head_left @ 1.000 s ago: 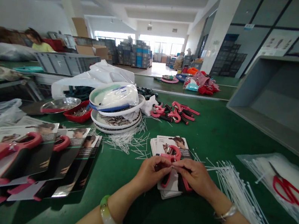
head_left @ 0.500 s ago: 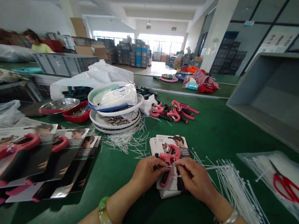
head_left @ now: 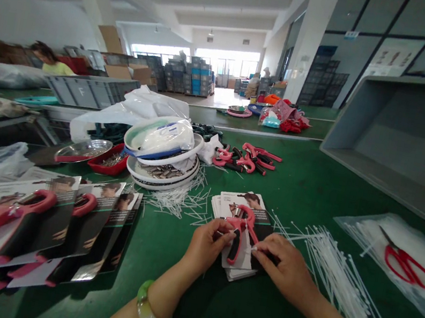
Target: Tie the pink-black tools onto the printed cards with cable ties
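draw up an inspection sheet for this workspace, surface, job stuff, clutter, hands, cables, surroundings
surface: green tabletop, white ties strewn on it
job's things: pink-and-black tool lying on a card stack; carded tools overlapping at left
clutter: scissors on a plastic bag
hands: left hand and right hand both at the tool's handles, fingers bent; anything pinched is too small to tell
cables: nothing seen
surroundings: gray bin at right, person in yellow far left, stacked crates behind
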`<state>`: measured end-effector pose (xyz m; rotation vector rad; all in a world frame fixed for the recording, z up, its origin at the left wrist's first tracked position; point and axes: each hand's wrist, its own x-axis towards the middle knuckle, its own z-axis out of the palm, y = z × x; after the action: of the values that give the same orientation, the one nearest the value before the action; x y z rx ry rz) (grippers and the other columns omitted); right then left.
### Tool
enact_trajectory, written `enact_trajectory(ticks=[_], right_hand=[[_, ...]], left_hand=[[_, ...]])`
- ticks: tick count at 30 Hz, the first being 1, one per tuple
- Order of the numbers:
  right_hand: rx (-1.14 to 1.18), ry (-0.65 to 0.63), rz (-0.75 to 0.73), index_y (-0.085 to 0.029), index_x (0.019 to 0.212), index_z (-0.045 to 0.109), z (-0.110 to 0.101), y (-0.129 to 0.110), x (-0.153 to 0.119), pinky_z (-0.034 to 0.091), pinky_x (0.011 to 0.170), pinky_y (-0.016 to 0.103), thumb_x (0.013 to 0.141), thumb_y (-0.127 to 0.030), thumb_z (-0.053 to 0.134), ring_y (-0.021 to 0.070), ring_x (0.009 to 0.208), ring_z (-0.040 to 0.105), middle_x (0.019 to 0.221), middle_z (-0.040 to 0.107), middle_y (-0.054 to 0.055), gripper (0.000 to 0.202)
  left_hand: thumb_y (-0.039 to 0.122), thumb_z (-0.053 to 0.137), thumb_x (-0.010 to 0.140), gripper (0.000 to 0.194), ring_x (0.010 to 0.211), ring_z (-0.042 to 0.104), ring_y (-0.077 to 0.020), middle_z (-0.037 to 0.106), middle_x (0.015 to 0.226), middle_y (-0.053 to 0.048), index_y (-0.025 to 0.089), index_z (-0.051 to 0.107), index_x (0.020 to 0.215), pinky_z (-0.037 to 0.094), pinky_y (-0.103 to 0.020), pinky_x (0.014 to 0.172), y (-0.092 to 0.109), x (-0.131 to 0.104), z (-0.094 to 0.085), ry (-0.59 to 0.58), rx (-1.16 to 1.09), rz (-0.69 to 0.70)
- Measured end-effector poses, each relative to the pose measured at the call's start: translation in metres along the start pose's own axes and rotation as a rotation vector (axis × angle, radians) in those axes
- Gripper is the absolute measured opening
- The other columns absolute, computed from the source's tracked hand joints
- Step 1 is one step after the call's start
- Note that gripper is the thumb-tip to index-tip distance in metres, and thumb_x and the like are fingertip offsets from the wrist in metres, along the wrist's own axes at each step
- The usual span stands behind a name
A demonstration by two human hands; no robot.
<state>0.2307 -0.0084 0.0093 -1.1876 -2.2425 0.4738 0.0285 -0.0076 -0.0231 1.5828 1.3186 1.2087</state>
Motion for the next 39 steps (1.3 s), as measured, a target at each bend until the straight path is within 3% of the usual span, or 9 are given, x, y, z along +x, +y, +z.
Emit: enact_trajectory(ticks=[6,14,31,39], right_hand=[[-0.063,0.091,-0.023,-0.022,0.087,0.067,0.020,-0.013,0.011,0.047,0.068,0.031,0.087,-0.026,0.049,0.0181,0.078,0.059,0.084,0.062,0.006,0.018],[-0.162,0.182,-0.008,-0.019,0.083,0.062,0.030,-0.011,0.007,0.044,0.065,0.029,0.088,-0.027,0.047,0.0184,0.076,0.058,0.080,0.060,0.006,0.018],[-0.178,0.147,-0.042,-0.018,0.083,0.062,0.028,-0.010,0.008,0.043,0.067,0.029,0.088,-0.024,0.046,0.0185,0.077,0.057,0.084,0.060,0.007,0.017],[0.078,-0.006,0.064,-0.021,0.082,0.066,0.019,-0.010,0.017,0.043,0.067,0.028,0.087,-0.030,0.050,0.0164,0.076,0.057,0.080,0.061,0.003,0.019]], left_hand=[[0.016,0.061,0.079,0.007,0.068,0.061,-0.0115,0.069,0.076,0.000,0.019,0.067,0.079,0.046,-0.020,0.064,-0.002,-0.003,0.001,0.044,0.184,0.195],[0.012,0.059,0.080,0.012,0.073,0.062,-0.0121,0.070,0.078,0.000,0.019,0.068,0.082,0.047,-0.020,0.069,-0.003,-0.003,-0.002,0.040,0.248,0.273],[0.012,0.059,0.081,0.013,0.073,0.063,-0.0128,0.069,0.079,-0.003,0.019,0.070,0.084,0.047,-0.020,0.067,-0.002,-0.002,0.000,0.018,0.290,0.296],[0.010,0.060,0.079,0.013,0.072,0.063,-0.0120,0.070,0.077,-0.001,0.019,0.070,0.080,0.047,-0.019,0.067,-0.003,0.001,-0.002,0.019,0.198,0.284]])
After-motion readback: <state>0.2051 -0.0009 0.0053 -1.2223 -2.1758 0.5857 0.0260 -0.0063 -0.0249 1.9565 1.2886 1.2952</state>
